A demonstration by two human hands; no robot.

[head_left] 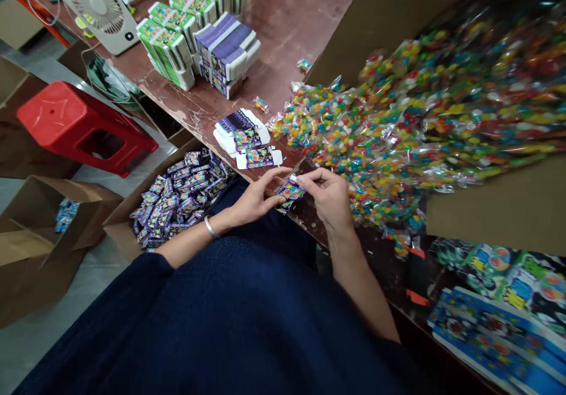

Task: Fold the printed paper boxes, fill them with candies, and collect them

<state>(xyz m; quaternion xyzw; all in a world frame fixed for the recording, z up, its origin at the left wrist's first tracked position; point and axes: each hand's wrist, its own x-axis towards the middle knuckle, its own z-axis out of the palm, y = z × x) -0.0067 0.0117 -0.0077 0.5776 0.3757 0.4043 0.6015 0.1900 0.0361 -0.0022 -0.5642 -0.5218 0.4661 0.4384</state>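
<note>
Between my hands, at the table's front edge, is a small purple candy box (pixel 292 190) with a colourful print. My left hand (pixel 260 197) grips its left side between thumb and fingers. My right hand (pixel 327 194) pinches the box's upper right end, thumb against forefinger. Just beyond lie several flat, unfolded purple box blanks (pixel 241 128), one of them (pixel 260 157) nearest my left fingers. To the right spreads a big heap of small clear bags of jelly beans (pixel 336 124). What is inside the held box does not show.
Banded stacks of green cartons (pixel 170 44) and purple cartons (pixel 227 50) stand at the back, near a white fan (pixel 97 6). Below left, a cardboard box (pixel 117 221) holds many filled purple boxes (pixel 177 200). A red stool (pixel 57 118) stands beyond it. Printed bags (pixel 495 336) lie right.
</note>
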